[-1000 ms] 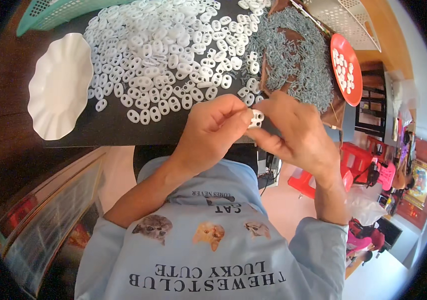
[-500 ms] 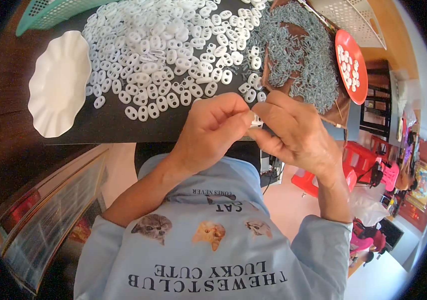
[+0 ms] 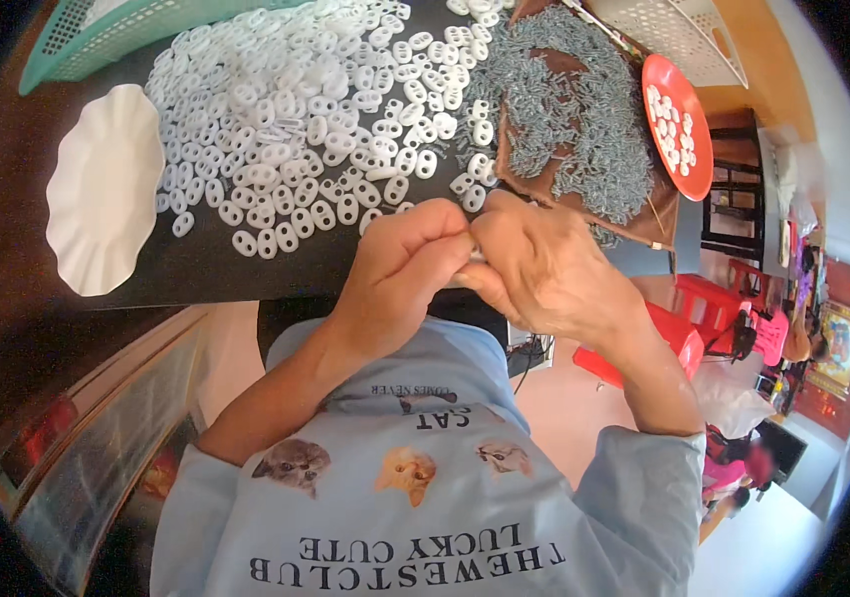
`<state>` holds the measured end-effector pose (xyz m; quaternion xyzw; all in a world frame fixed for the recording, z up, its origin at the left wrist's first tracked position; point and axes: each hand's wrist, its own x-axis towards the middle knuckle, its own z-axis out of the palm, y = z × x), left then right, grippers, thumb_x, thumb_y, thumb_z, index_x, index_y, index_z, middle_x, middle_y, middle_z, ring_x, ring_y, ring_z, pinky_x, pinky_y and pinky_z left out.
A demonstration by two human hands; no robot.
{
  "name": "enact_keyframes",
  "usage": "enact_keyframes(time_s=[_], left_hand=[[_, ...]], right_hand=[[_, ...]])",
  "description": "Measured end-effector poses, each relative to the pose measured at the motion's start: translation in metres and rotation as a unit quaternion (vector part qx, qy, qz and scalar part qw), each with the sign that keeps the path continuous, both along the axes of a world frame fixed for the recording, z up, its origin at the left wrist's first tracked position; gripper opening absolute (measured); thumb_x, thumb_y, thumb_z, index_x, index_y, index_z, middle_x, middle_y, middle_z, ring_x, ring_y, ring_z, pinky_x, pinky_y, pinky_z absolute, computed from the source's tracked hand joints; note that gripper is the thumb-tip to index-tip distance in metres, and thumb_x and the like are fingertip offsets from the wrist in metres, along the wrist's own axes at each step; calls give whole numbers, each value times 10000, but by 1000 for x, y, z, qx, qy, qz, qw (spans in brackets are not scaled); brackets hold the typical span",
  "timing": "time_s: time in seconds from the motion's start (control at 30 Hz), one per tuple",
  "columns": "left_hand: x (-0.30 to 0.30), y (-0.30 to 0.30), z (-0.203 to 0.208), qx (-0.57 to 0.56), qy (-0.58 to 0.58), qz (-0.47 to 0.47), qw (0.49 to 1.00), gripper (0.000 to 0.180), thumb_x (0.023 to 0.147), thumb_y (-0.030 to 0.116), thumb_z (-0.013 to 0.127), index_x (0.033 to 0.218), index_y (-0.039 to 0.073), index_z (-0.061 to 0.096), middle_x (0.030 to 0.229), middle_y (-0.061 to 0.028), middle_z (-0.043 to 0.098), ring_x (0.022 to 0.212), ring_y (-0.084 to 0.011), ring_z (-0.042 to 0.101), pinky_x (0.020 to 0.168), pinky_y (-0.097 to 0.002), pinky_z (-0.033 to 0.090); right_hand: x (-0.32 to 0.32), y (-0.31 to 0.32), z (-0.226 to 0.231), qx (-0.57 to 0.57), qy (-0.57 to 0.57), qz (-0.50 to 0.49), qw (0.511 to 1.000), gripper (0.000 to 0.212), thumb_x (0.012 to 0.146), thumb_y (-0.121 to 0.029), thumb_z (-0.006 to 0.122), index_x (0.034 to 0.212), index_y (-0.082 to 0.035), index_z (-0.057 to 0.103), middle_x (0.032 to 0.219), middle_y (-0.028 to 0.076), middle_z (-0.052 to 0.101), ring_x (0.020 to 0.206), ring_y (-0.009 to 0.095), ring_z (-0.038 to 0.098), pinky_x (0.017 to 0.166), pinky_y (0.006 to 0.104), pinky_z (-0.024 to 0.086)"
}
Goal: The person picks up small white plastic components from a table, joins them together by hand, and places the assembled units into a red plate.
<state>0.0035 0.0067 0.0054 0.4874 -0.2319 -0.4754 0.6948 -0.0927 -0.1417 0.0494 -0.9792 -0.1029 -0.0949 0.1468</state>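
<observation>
Just off the table's near edge my two hands meet, fingertips together. Between them a sliver of a small white plastic piece [image 3: 477,256] shows, mostly covered by the fingers. My left hand [image 3: 407,269] is closed, thumb and forefinger pinched on it. My right hand [image 3: 554,264] curls over the same piece from the other side; whether it also grips a screw is hidden. Beyond them spreads a big heap of white oval two-hole plastic pieces [image 3: 276,129]. To its right a pile of small grey screws [image 3: 609,149] lies on a brown cloth [image 3: 566,68].
A white scalloped dish [image 3: 105,189] stands at the dark table's [image 3: 191,274] left. A green basket [image 3: 87,50] is at the far left, a white basket [image 3: 689,35] far right. The red plate [image 3: 656,159] at right bears several white pieces. Red stools [image 3: 679,348] stand beyond the table.
Both hands have shifted slightly left in view along with the scene. My right hand has turned further over the white piece, which now shows less between the fingers.
</observation>
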Motion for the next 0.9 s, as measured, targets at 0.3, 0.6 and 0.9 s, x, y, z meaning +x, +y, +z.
enact_keyframes(time_s=[0.3,0.6,0.9], left_hand=[[-2,-2,-2,2,-10,-6,1000,217,903,103,454,701,31,429,633,34,361,604,-50,330,520,-244,286],[-4,0,-4,-14,1,-12,1000,217,896,88,452,685,43,425,633,38,372,597,-40,323,511,-239,275],[0,5,-4,-64,-12,-7,998,213,894,89,458,689,35,439,627,33,419,591,-38,350,506,-226,292]], right_hand=[[-1,-3,-2,69,12,31,997,287,823,-237,677,799,-7,507,733,110,493,638,273,565,496,370,468],[-1,-2,-4,67,-4,51,996,272,818,-225,680,800,-10,514,734,114,492,634,284,560,509,373,472],[3,2,-2,52,-19,69,996,266,819,-230,676,774,-27,511,715,102,489,586,282,544,476,370,448]])
